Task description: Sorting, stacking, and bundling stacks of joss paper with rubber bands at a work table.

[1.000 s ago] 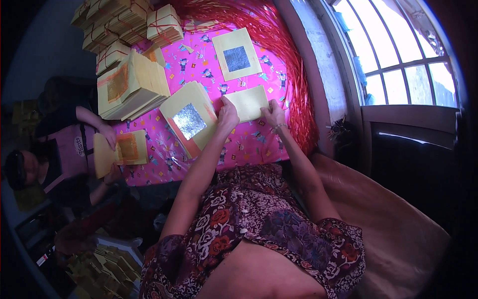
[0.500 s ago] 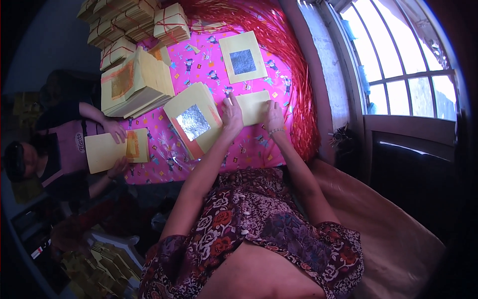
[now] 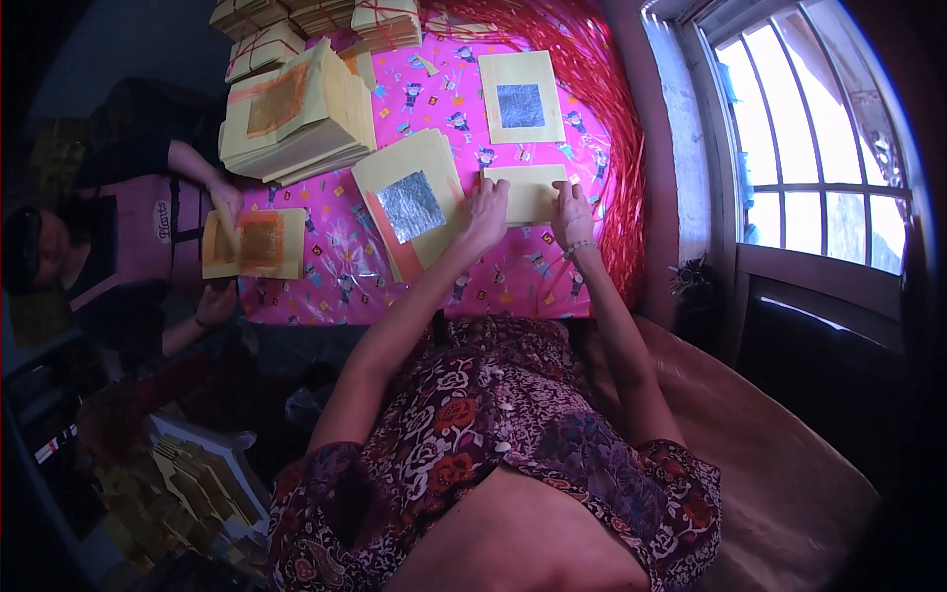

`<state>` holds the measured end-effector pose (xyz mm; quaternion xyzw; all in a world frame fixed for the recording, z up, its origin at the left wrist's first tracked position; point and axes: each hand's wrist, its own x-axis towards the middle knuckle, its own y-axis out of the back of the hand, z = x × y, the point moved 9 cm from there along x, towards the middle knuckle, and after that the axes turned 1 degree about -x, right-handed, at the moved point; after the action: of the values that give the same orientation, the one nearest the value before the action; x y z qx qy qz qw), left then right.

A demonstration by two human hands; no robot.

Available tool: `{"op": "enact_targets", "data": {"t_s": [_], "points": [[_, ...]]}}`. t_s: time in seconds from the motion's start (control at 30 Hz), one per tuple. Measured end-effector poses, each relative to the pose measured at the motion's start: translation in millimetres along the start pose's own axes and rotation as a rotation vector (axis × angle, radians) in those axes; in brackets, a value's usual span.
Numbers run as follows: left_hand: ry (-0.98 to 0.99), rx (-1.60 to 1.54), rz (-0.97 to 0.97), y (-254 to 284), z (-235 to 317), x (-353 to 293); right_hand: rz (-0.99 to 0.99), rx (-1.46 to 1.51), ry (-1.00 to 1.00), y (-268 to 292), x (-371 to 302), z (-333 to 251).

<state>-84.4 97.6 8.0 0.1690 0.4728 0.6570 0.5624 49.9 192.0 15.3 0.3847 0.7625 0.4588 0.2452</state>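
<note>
Between my hands, a pale yellow sheet of paper (image 3: 534, 197), apparently folded over, lies flat on the table. My left hand (image 3: 486, 214) presses its left edge with bent fingers. At its right edge, my right hand (image 3: 572, 215) is closed, with the fingertips curled on the paper. Just left of my left hand lies a small pile of yellow sheets (image 3: 439, 163), the top one bearing a silver foil square (image 3: 408, 205) and an orange band. Beyond my hands, a single yellow sheet (image 3: 538, 69) with a silver square lies by itself.
A tall stack of yellow paper (image 3: 321, 128) stands at the left, with tied bundles (image 3: 264, 51) behind. Red plastic strands (image 3: 623, 178) hang along the right table edge. A co-worker (image 3: 128, 222) at the left handles an orange-patched sheet (image 3: 286, 240). A barred window is at right.
My view has shifted, so the table appears farther up and right. Both my hands stay on the folded sheet. The co-worker's sheet now shows more of its orange patch.
</note>
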Motion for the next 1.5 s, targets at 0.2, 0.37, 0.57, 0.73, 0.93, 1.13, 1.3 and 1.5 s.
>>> {"op": "enact_targets", "data": {"t_s": [0.2, 0.37, 0.57, 0.73, 0.93, 1.13, 1.3, 1.5], "points": [[-0.276, -0.359, 0.254, 73.0, -45.6, -82.1, -0.092, 0.181, 0.367, 18.2, -24.3, -80.8], [-0.171, -0.157, 0.280, 64.8, -77.7, -131.0, -0.287, 0.140, 0.669, -11.0, -49.9, -128.2], [-0.029, -0.133, 0.387, 52.3, -95.3, -154.8, -0.362, 0.188, 0.589, -33.5, -54.7, -123.6], [-0.027, -0.244, 0.412, 47.8, -104.9, -155.4, -0.390, 0.187, 0.526, -42.3, -63.4, -119.2], [-0.023, -0.243, 0.370, 47.0, -107.7, -154.2, -0.317, 0.142, 0.543, -38.9, -68.2, -120.1], [-0.031, -0.213, 0.354, 47.5, -107.1, -152.7, -0.247, 0.089, 0.572, -38.8, -70.2, -118.6], [-0.050, -0.205, 0.351, 47.9, -107.0, -152.4, -0.255, 0.038, 0.550, -41.4, -73.0, -117.5], [-0.038, -0.179, 0.333, 46.5, -108.3, -153.6, -0.197, 0.046, 0.574, -35.4, -78.1, -122.1]]}}
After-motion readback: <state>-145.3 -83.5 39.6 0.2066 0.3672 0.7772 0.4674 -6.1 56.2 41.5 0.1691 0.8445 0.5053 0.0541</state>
